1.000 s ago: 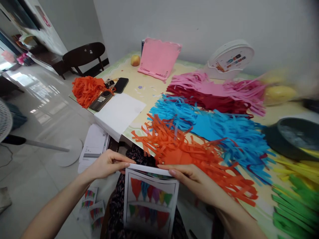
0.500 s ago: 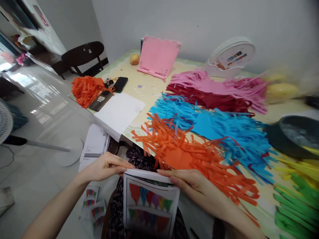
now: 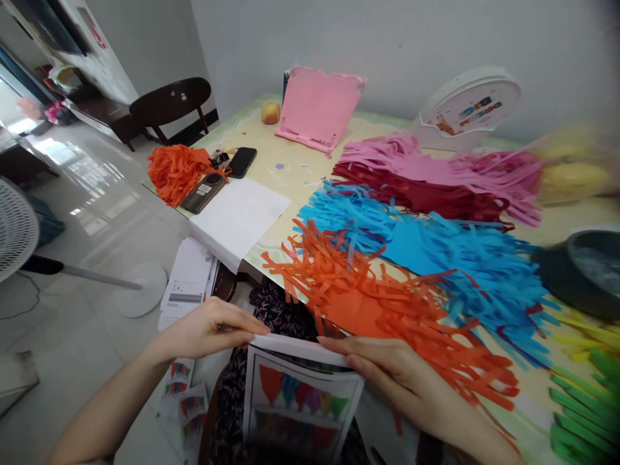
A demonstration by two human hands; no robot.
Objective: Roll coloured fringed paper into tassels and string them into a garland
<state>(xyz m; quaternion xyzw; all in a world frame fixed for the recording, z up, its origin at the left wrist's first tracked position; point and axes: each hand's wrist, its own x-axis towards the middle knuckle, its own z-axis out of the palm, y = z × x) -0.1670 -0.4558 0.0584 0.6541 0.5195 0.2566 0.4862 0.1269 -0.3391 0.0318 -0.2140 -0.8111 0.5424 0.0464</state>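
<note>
Both my hands hold a white printed sheet [image 3: 300,397] showing rows of coloured triangular flags, low over my lap. My left hand [image 3: 208,329] pinches its top left corner, fingers closed. My right hand [image 3: 387,371] grips the top right edge, fingers pressed along it. Just beyond the sheet, a pile of orange fringed paper [image 3: 378,303] lies at the table's near edge, close to my right hand.
On the table lie blue [image 3: 426,245], dark red [image 3: 421,197], pink [image 3: 426,161] and green [image 3: 586,407] fringed paper, a white sheet [image 3: 239,216], two phones [image 3: 217,177], a pink stand [image 3: 320,106] and a dark bowl [image 3: 581,271]. Papers lie on the floor [image 3: 186,284] by a fan base [image 3: 140,297].
The view has shifted slightly right and the sheet sits a little lower. Both hands keep the same hold on its top edge.
</note>
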